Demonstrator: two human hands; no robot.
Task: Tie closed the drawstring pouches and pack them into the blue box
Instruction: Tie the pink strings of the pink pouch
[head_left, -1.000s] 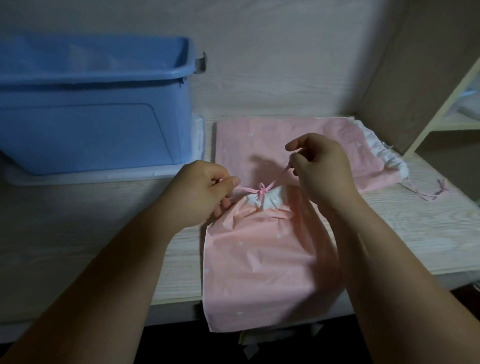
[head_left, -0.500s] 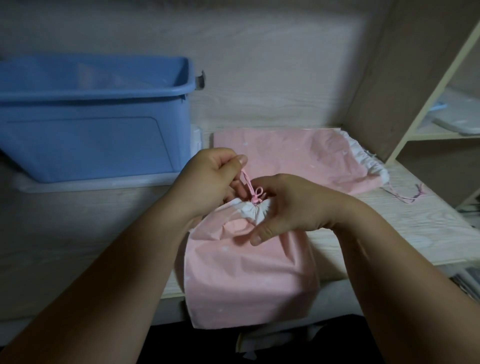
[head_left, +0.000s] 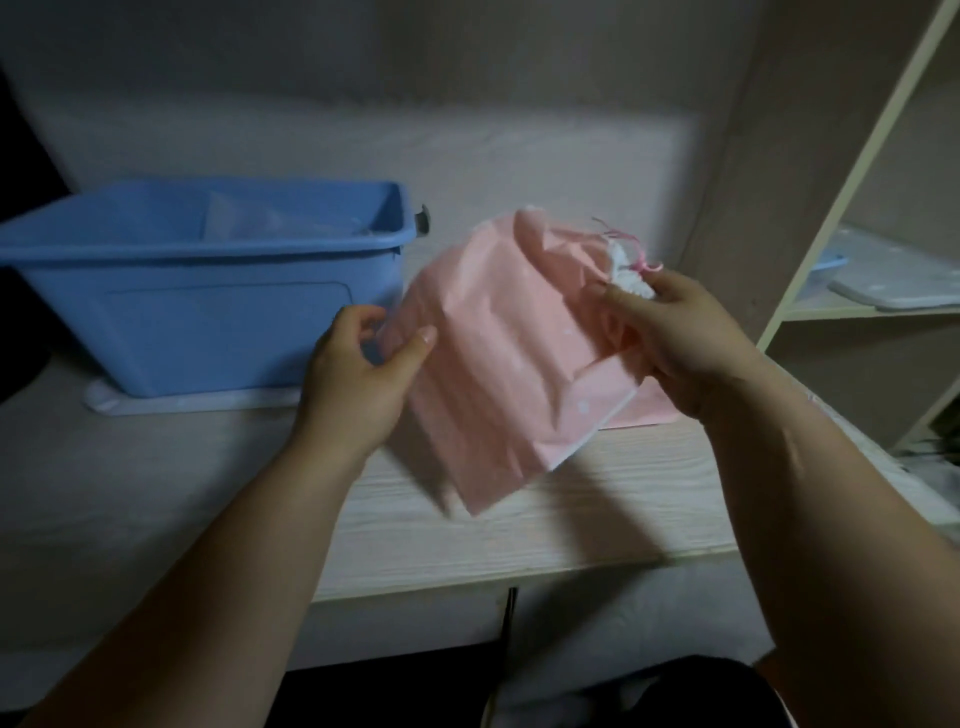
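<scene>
Pouch, pink with small white dots, is up in the air over the table, tilted, with its gathered white neck up and to the right. From my remote seat I see it held at both ends. The left hand pinches the lower left edge between thumb and fingers. The right hand has its fingers curled round the neck, just below the knotted pink drawstring (the ends stick up past the knuckles). The neck is cinched tight.

The blue box stands on the table to the left, just beside the left hand, its top open. It sits on a flat white lid that pokes out along its near side. Something pale and crumpled lies inside; I cannot tell what it is. A small dark latch hangs at the box's right rim.

Under the right hand, a strip of a second pink pouch lies flat on the table, mostly hidden by the held one. A shelf unit stands at the right, with a pale flat thing on one shelf. Nothing lies between the held pouch and the box's open top.

The picture is dim and smeared, so I can read no lettering on the box or pouches.
</scene>
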